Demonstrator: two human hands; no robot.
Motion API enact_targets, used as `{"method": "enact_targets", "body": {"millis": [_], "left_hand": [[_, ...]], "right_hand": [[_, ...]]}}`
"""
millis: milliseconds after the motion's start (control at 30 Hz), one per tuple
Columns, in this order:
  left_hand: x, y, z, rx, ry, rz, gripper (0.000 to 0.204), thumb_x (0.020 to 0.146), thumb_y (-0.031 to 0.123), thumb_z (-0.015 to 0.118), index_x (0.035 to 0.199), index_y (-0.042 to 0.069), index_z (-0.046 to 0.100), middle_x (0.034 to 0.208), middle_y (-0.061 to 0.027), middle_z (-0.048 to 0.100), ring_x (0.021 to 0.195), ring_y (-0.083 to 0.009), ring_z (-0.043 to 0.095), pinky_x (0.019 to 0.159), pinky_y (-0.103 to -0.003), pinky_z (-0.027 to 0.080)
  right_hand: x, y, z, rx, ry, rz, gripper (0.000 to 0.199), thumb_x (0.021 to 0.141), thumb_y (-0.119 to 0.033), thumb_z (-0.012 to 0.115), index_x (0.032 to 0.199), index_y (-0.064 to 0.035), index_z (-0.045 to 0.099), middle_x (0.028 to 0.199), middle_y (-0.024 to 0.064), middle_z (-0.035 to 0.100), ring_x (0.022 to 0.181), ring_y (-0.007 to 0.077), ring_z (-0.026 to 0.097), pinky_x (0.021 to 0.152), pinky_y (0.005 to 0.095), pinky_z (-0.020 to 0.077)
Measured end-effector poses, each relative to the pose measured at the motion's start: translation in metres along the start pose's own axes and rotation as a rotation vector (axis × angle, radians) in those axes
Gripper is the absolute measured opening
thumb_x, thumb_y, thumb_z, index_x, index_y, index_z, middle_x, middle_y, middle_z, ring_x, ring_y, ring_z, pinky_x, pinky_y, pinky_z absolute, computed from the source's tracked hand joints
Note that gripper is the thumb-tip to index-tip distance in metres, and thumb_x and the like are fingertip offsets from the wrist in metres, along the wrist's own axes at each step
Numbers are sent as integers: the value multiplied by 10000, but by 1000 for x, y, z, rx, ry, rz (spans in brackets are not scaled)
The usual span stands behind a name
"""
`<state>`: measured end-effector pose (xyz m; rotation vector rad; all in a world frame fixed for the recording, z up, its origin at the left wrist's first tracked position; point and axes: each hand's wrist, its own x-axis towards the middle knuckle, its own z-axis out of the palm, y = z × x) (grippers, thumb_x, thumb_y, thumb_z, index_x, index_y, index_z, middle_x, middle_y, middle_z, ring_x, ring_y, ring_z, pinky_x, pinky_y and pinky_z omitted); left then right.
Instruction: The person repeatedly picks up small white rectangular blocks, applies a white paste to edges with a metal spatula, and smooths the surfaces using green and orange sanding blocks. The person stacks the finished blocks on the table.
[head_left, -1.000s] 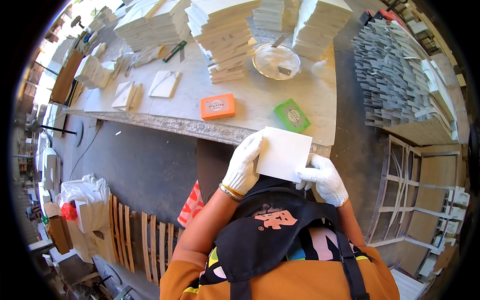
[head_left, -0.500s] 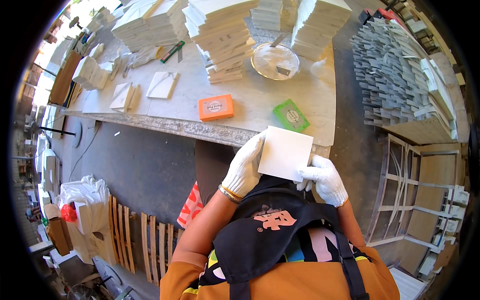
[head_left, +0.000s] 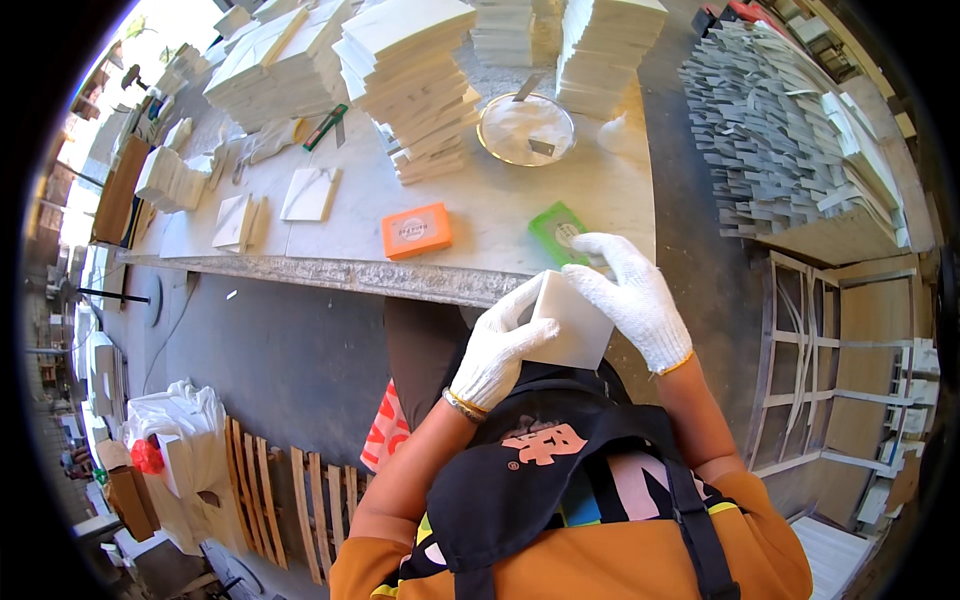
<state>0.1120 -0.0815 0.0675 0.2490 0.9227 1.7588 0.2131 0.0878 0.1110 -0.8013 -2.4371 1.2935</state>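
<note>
Between your two gloved hands, just below the table edge (head_left: 400, 278), you held a white square tile (head_left: 572, 335). Your left grip (head_left: 497, 350) was wrapped around the tile's left side, fingers curled up along its face and the thumb behind, so it was closed on the tile. Your right grip (head_left: 628, 300) lay over the tile's upper right edge with the fingers spread flat across the top, pressing rather than pinching; it too had hold of the tile, loosely. Both wore white knit gloves.

Just above your right grip, on the table, lay a green block (head_left: 558, 232), near the edge. To the upper left of your left grip sat an orange block (head_left: 416, 231), well apart from the green one. Farther beyond your grips stood a round glass bowl (head_left: 526, 130) with a scraper resting in it, and beside it a tall leaning stack of white tiles (head_left: 415, 85). Far to the left of your left grip, single white tiles (head_left: 309, 193) lay flat on the table. Off to the right of your right grip, grey and white tiles were piled on a wooden pallet (head_left: 800, 140). Below your left grip, wooden slats (head_left: 290, 500) lay on the floor.
</note>
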Motion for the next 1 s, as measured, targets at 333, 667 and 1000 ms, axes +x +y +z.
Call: {"method": "enact_targets", "body": {"millis": [333, 667, 1000], "left_hand": [[-3, -5, -6, 86, 31, 8, 686, 832, 101, 756, 1437, -56, 475, 1398, -113, 566, 1254, -174, 531, 1080, -320, 400], [-3, -1, -6, -52, 10, -23, 692, 848, 80, 716, 1460, -67, 430, 1392, -130, 564, 1257, -203, 549, 1075, -335, 422], [5, -1, -7, -172, -62, -109, 858, 801, 230, 758, 1503, -45, 349, 1415, -146, 537, 1259, -220, 552, 1053, -337, 443]], "right_hand": [[0, 2, 7, 273, -175, 160, 326, 931, -179, 672, 1201, 2, 648, 1134, 108, 695, 1047, 160, 641, 936, 304, 492], [-14, 10, -13, 382, -134, 260, 336, 927, -166, 661, 1216, 5, 644, 1115, 100, 696, 1017, 132, 632, 897, 278, 496], [-27, 3, -29, 423, -195, 299, 331, 924, -150, 635, 1214, 7, 662, 1103, 73, 700, 971, 113, 626, 871, 255, 489]]}}
